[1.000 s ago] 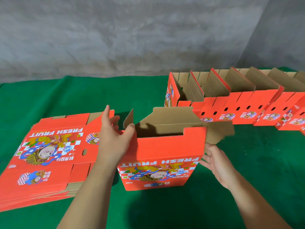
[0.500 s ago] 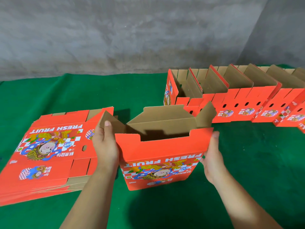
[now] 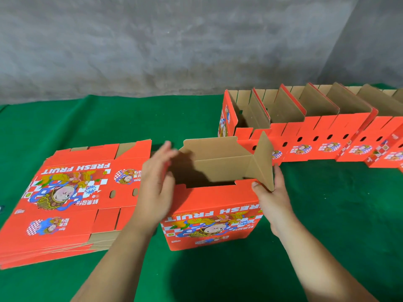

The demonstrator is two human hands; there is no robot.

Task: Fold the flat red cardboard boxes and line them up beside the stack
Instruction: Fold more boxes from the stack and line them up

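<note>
An opened red "FRESH FRUIT" box (image 3: pixel 212 216) stands upright on the green table in front of me, its brown inside showing. My left hand (image 3: pixel 156 188), blurred and with straight fingers, lies against the box's left side near the top. My right hand (image 3: pixel 271 194) holds the box's right front corner, thumb on the front edge, beside a brown flap that stands up. A stack of flat red boxes (image 3: pixel 72 199) lies to the left. A row of folded red boxes (image 3: pixel 316 136) runs from the middle back off to the right.
The table is covered with green cloth (image 3: pixel 338 214). A grey concrete wall (image 3: pixel 174 44) rises right behind it. Green cloth shows between the held box and the row, and in front of me.
The box has been squared up: its right flap now stands upright, and the left flap no longer sticks out. My left hand has moved up along the left side. My right hand has shifted to the right front corner.
</note>
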